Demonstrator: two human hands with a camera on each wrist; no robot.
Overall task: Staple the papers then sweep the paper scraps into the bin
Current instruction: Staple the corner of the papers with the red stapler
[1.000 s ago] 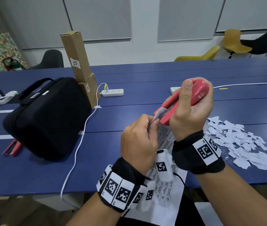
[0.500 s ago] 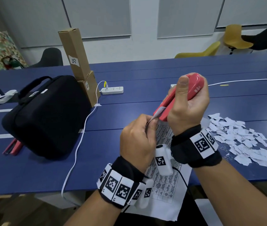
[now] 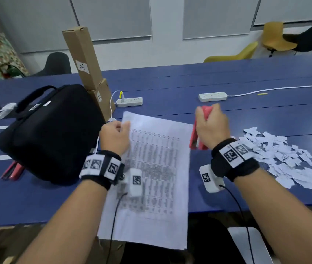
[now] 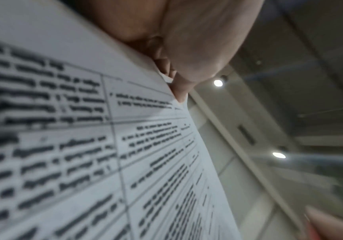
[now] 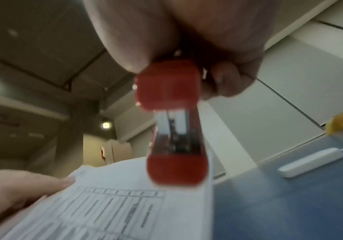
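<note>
We reach both forearms forward over the near edge of the blue table (image 3: 246, 115), each wrist wrapped in a black band with white coded tags. Our left hand (image 3: 115, 137) is knuckles-up, thumb and curled fingers pinching the far left corner of the papers (image 3: 151, 178). Our right hand (image 3: 212, 128) is a closed fist, thumb side up, wrapped around the stapler (image 3: 196, 137).

The papers run lengthwise away from us, from over the table's near edge out between our hands, far end tipped a little to the left. The stapler sits just right of the papers' far right edge, long axis near upright: one end pokes out above our fist, the other hangs below it toward the table. In the right wrist view its two arms stand apart, showing the metal channel between them.

The papers are thin white sheets printed with a ruled grey table of blurred text. The stapler is smooth red plastic with rounded ends. Right of our right hand lie the scraps (image 3: 284, 159), a flat scatter of torn, jagged white bits. Left of our left hand sits a bag (image 3: 52, 134), black, soft and boxy.
</note>
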